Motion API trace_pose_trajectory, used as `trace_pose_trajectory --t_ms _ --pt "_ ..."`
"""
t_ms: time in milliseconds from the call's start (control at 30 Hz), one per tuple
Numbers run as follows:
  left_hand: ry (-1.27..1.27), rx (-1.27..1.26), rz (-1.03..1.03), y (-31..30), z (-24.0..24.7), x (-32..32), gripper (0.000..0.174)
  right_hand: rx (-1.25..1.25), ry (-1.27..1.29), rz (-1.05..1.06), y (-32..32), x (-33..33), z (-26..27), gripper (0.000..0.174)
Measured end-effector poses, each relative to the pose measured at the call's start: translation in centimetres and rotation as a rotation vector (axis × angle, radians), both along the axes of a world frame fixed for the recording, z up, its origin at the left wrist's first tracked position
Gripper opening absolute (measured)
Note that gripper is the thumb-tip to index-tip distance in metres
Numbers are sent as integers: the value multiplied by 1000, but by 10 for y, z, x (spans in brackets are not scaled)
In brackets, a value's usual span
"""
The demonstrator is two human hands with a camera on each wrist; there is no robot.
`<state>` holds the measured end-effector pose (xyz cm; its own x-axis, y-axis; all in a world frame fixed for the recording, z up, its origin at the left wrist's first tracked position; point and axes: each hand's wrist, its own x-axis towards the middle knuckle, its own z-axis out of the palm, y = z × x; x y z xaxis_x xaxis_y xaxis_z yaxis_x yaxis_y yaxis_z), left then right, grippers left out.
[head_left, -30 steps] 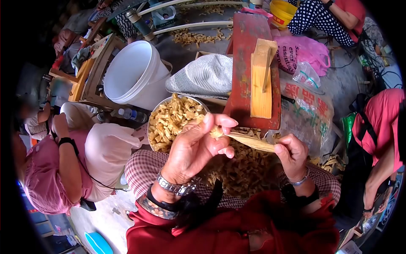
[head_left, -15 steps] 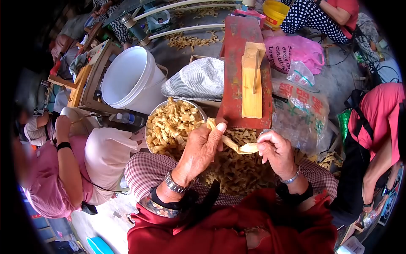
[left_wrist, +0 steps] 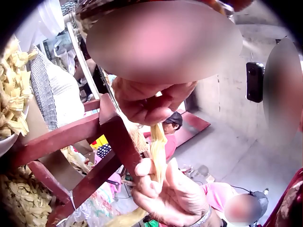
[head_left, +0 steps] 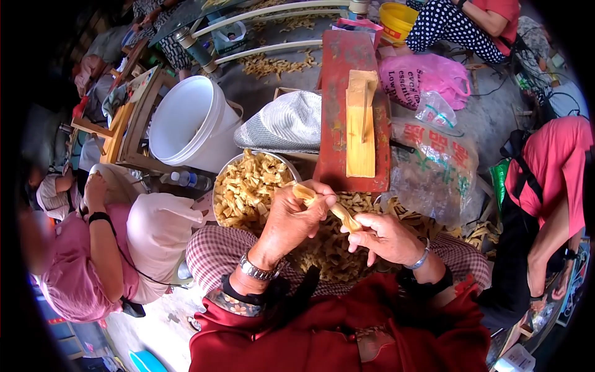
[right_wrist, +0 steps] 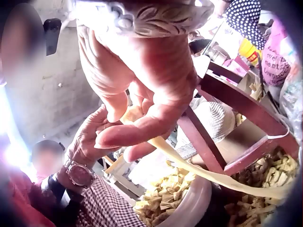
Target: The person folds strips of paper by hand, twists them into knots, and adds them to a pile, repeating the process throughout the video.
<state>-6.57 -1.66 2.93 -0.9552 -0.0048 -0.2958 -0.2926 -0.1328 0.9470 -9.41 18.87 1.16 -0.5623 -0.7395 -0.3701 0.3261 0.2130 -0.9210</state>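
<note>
A pale yellow, flat, soft strip [head_left: 345, 218] runs between my two hands, twisted where they meet it. My left hand [head_left: 294, 214] grips one part between thumb and curled fingers, and a loop of the strip shows on top of that fist. Close on its right, my right hand [head_left: 389, 239] pinches the strip between thumb and fingers. A long tail of the strip [right_wrist: 222, 179] hangs past the right hand in the right wrist view. Below the hands lies a heap of similar short pieces [head_left: 334, 255]. Beyond my left hand stands a round basin [right_wrist: 198, 201] full of folded yellow pieces [head_left: 248, 186].
Ahead stands a red wooden bench [head_left: 334, 68] with a light wooden block [head_left: 361, 146] on it. A white bucket [head_left: 186, 121] and a silvery mesh sack [head_left: 282, 124] are left of it. Clear plastic sacking [head_left: 434, 180] lies right. Other people sit on both sides.
The hands have drawn closer together. My left hand, earlier spread with the strip across its fingers, now curls around it; the right hand has moved left and pinches nearer the left hand.
</note>
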Motion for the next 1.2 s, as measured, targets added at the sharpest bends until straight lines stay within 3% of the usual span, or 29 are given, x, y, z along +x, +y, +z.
trace_pose_trajectory --t_ms 67,133,233,433,567,667,767,800,900,967,1100,1200 --pt "1 0 -23 1 1 1 9 4 182 -12 3 -1 1 24" --pt "60 216 47 -5 6 3 7 -22 255 -85 9 -3 4 36" --pt "92 433 53 -17 19 -3 6 -13 519 -58 18 -18 21 38" --pt "218 170 19 -8 47 -55 7 154 855 -238 24 -69 51 33" --pt "256 212 59 7 49 -89 7 183 948 -341 25 -102 62 32" --pt "263 110 60 14 41 -105 8 237 946 -399 26 -118 47 28" --pt "284 -66 48 9 7 -123 9 367 1009 -356 22 -124 22 23" --pt "241 -198 53 11 3 -124 11 355 913 -341 21 -123 12 21" --pt "427 -459 137 -7 -20 -122 12 378 999 -287 28 -112 2 28" --pt "85 -393 1 -13 28 -97 13 331 850 -272 29 -93 19 30" --pt "-76 -398 -442 -20 51 -43 16 -75 738 -137 3 -45 35 23" --pt "121 -536 -651 -17 23 -12 28 -236 828 8 -22 -8 25 20"
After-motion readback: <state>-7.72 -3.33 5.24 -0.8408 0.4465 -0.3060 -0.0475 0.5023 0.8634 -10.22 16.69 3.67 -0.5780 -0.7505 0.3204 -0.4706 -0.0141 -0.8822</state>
